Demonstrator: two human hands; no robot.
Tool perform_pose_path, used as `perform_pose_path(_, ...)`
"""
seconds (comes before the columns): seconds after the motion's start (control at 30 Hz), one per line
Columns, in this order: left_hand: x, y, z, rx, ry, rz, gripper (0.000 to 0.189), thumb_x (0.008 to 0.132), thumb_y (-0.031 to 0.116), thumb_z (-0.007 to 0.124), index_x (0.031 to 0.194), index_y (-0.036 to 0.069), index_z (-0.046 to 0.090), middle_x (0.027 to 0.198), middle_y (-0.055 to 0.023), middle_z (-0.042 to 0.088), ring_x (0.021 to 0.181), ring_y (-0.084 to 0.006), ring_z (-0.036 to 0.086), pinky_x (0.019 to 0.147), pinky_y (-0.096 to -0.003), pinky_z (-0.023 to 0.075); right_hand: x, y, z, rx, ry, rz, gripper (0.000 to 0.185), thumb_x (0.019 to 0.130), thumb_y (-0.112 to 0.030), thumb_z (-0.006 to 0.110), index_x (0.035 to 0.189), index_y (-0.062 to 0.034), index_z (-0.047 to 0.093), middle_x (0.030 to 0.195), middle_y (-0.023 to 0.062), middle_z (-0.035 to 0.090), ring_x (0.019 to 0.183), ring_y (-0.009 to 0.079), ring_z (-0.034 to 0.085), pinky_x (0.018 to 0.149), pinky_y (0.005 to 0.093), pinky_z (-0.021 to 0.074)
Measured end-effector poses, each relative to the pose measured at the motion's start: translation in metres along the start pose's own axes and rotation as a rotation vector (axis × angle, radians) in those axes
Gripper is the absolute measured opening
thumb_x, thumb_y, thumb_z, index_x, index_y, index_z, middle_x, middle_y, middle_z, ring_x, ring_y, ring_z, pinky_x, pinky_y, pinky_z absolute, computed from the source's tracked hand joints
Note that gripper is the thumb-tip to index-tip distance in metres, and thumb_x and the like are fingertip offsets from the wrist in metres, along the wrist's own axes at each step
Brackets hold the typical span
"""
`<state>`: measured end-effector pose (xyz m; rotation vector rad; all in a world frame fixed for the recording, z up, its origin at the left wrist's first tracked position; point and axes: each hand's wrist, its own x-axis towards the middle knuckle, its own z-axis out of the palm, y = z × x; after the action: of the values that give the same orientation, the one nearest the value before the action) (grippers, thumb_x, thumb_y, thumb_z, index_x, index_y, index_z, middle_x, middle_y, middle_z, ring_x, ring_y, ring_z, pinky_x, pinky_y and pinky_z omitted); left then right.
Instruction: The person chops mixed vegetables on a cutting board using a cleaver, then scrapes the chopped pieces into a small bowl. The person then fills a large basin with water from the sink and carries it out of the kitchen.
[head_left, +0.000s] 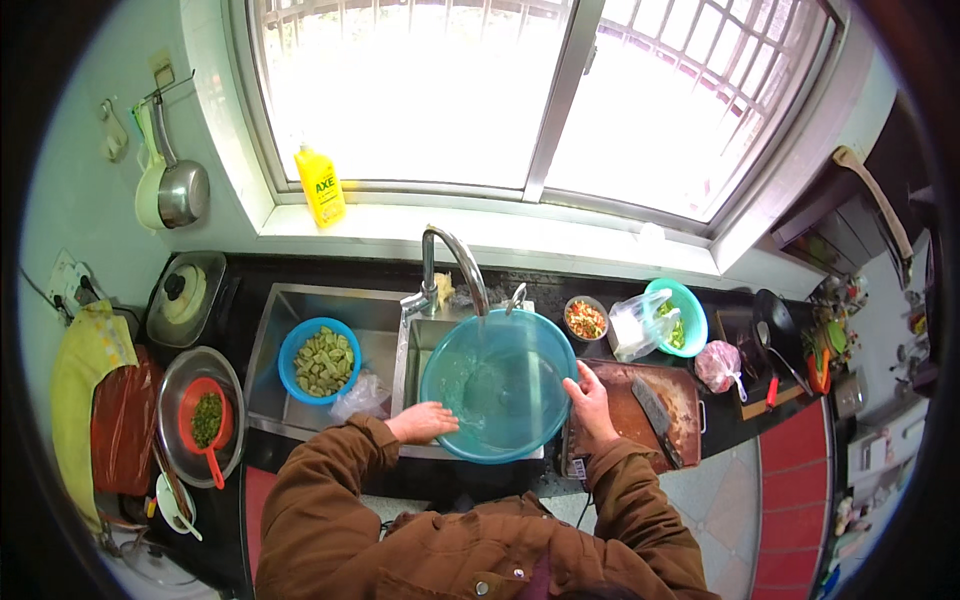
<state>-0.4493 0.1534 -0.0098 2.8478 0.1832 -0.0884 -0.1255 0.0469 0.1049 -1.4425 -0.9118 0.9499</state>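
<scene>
A large blue translucent plastic basin (517, 397) with some water in it rests over the right sink bowl (427, 337), beneath the curved chrome faucet (461, 259). Water appears to be running from the spout into it. My right hand (592, 401) grips the basin's right rim, thumb on top. My left hand (426, 422) is at the lower left rim, fingers extended and fingertips over the edge; no grip shows. In the left sink bowl (300, 300), a smaller blue basin (283, 360) holds cut green pieces, perhaps beans. A clear plastic bag (361, 397) lies beside it.
Right of the sink, a cleaver (651, 405) lies on a brown cutting board (615, 390). Behind it stand a bowl of chopped peppers (586, 319) and a green basin (694, 315). At left, a red strainer (196, 450) of chopped greens sits in a steel bowl (229, 375).
</scene>
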Motion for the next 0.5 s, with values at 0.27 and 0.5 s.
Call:
perform_pose_path(0.27, 0.079, 0.128, -0.042, -0.511, 0.087, -0.514, 0.044, 0.074, 0.006, 0.052, 0.117, 0.011, 0.059, 0.096, -0.0192, 0.066, 0.091, -0.0371, 0.062, 0.078, -0.0473, 0.0489, -0.067, 0.007, 0.046, -0.060, 0.111, 0.099, 0.060, 0.080, -0.013, 0.067, 0.132, -0.0036, 0.039, 0.095, 0.0086, 0.063, 0.068, 0.0123, 0.061, 0.047, 0.0255, 0.0487)
perform_pose_path(0.5, 0.026, 0.096, -0.012, -0.417, 0.131, -0.159, 0.038, 0.078, 0.005, 0.052, 0.116, 0.006, 0.056, 0.106, -0.0161, 0.064, 0.093, -0.0328, 0.063, 0.078, -0.0421, 0.0507, -0.016, 0.008, 0.003, -0.088, 0.007, -0.187, 0.052, 0.076, -0.001, 0.054, 0.127, 0.0006, 0.048, 0.104, 0.0091, 0.065, 0.092, 0.0140, 0.061, 0.081, 0.0284, 0.0491)
